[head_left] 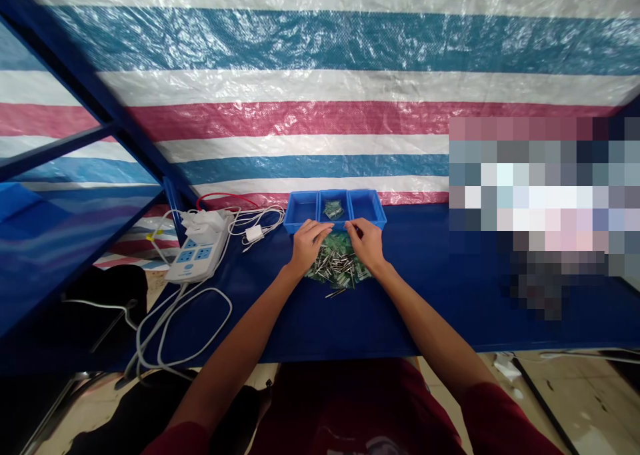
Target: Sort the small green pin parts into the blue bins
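My left hand (306, 247) and my right hand (368, 243) are close together in front of a blue three-compartment tray (302, 227). Fingertips on both hands are pinched; what lies in them, if anything, is too small to make out. Below and between the hands is a pile of thin metal pieces (336, 263), like short bits or pins, on and among green-tinted clear plastic packets (341, 243). A loose metal piece (335, 294) lies at the pile's near edge. In the tray's middle compartment sit a few greenish packets (333, 209).
On the left, a white power strip (196, 258) has plugs in it and looping white cables (227, 302). A white charger (253, 233) lies near the tray. A striped plastic sheet (310, 118) hangs behind the blue table (425, 295). The right side is blurred by pixels.
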{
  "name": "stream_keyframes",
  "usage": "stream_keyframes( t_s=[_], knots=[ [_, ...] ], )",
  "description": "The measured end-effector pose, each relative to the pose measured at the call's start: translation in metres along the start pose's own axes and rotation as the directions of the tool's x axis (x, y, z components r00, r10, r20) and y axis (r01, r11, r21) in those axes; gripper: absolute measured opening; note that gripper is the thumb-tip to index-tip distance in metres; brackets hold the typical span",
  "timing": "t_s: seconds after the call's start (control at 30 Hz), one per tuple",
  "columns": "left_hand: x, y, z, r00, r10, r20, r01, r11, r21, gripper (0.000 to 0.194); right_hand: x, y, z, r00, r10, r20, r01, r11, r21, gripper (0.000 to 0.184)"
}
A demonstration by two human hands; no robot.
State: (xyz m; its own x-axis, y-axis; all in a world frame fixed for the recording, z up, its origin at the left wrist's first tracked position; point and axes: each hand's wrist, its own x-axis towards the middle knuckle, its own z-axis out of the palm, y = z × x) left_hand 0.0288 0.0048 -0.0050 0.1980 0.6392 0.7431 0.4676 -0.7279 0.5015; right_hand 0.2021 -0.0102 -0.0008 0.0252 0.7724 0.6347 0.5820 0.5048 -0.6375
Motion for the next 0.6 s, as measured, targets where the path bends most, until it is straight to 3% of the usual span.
stream_keyframes(
  t_s=[0.1,0.3,0.4,0.6],
  knots=[
    [0.0012,-0.0020,-0.0001,0.991,0.132,0.000,-0.132,0.989,0.065,0.020,-0.0006,-0.0002,0.0001,1.000,0.016,-0.006,-0.016,1.000,-0.001,0.040],
    [-0.0009,-0.0052,0.0014,0.991,0.135,-0.014,-0.135,0.991,0.025,0.028,-0.0004,-0.0005,0.0002,1.000,0.021,-0.011,-0.021,1.000,0.023,0.040],
    [-0.0029,-0.0045,0.0012,0.995,0.102,-0.019,-0.103,0.993,-0.050,0.028,-0.0010,-0.0012,0.0012,1.000,0.002,0.027,-0.003,0.998,0.056,0.035],
    [-0.0022,0.0041,-0.0024,0.996,-0.067,0.057,0.076,0.982,-0.175,0.028,-0.0025,0.0006,0.0034,0.995,-0.033,0.095,0.022,0.993,0.115,0.029]
  ],
)
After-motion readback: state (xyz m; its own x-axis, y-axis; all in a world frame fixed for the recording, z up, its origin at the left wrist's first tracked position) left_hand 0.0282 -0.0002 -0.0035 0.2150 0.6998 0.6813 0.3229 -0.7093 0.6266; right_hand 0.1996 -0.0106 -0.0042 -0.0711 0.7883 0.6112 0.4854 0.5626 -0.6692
